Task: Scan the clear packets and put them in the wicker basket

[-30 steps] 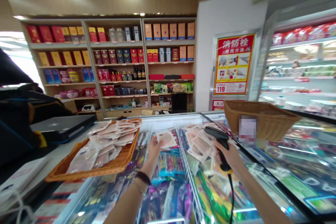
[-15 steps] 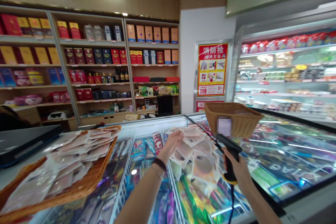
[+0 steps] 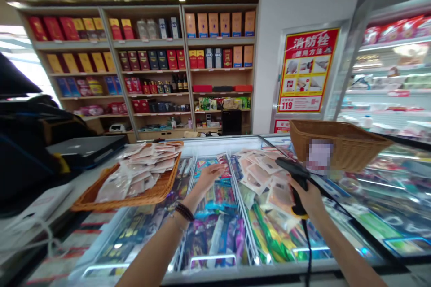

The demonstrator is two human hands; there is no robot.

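My right hand (image 3: 310, 193) is wrapped round the grip of a black barcode scanner (image 3: 290, 166) with a yellow-edged base, its cable hanging down. The scanner's head is over the right side of a pile of flat clear packets (image 3: 257, 166) in the freezer. My left hand (image 3: 209, 176), with a dark beaded bracelet on its wrist, is above the middle wire basket of colourful ice-cream packs (image 3: 215, 195). Its fingers reach out to the right, apart from the packets, with nothing visible in them. More flat packets (image 3: 151, 163) fill an orange wicker tray (image 3: 164, 190) on the left.
A brown wicker basket (image 3: 350, 152) with a pixelated label stands on the freezer lid at right. White wire dividers (image 3: 240, 206) split the freezer. A black flat device (image 3: 89, 148) is on the left counter. Shelves (image 3: 151, 71) of boxes stand behind.
My left hand has come off the packet pile and moved left over the middle basket. My right hand keeps the scanner by the pile. The view has shifted left.
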